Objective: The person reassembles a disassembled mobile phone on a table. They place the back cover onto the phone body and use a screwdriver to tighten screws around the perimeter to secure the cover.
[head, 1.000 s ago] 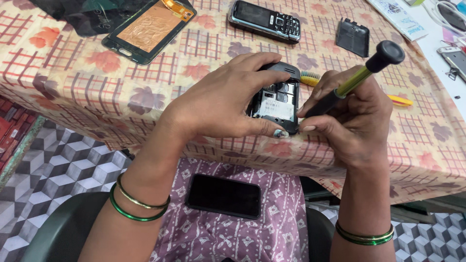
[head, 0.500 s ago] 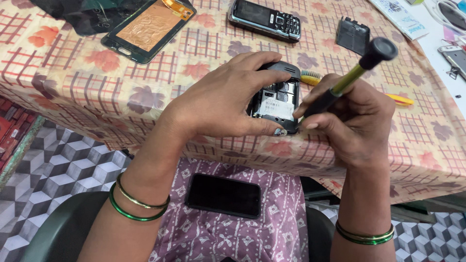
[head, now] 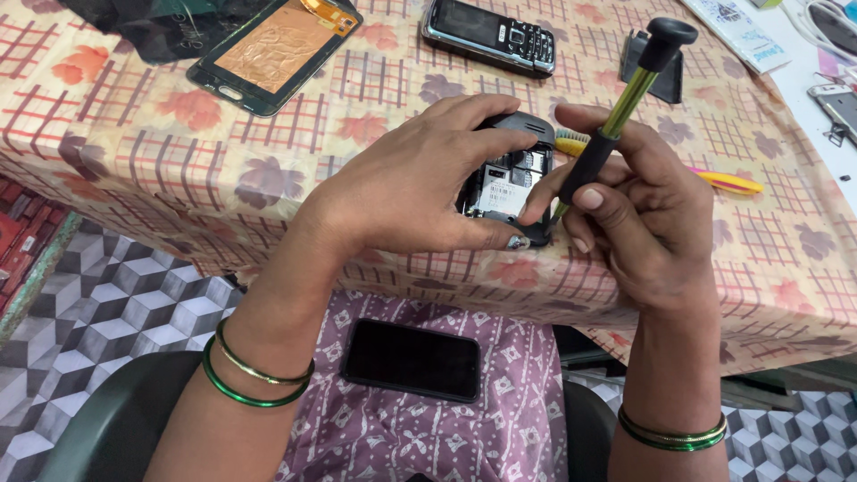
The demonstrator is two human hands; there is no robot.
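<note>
Left hand (head: pixel 411 192) fingers clamped around opened black phone (head: pixel 511 183) above surface (head: pixel 178 161); right hand (head: pixel 638 214) fingers pinching green-shafted screwdriver (head: pixel 616 116), tip at phone's edge.

On the checked cloth (head: pixel 134 152) — a keypad phone (head: pixel 489 34), a copper-backed screen panel (head: pixel 275 49); a black smartphone (head: pixel 411 360) on the lap.

The counter (head: pixel 134 161) wears a checked, leaf-patterned cloth; on it lie a copper-backed screen panel (head: pixel 272 49), a dark keypad phone (head: pixel 489 34), a small black part (head: pixel 665 76) and a yellow-pink tool (head: pixel 728 183)
</note>
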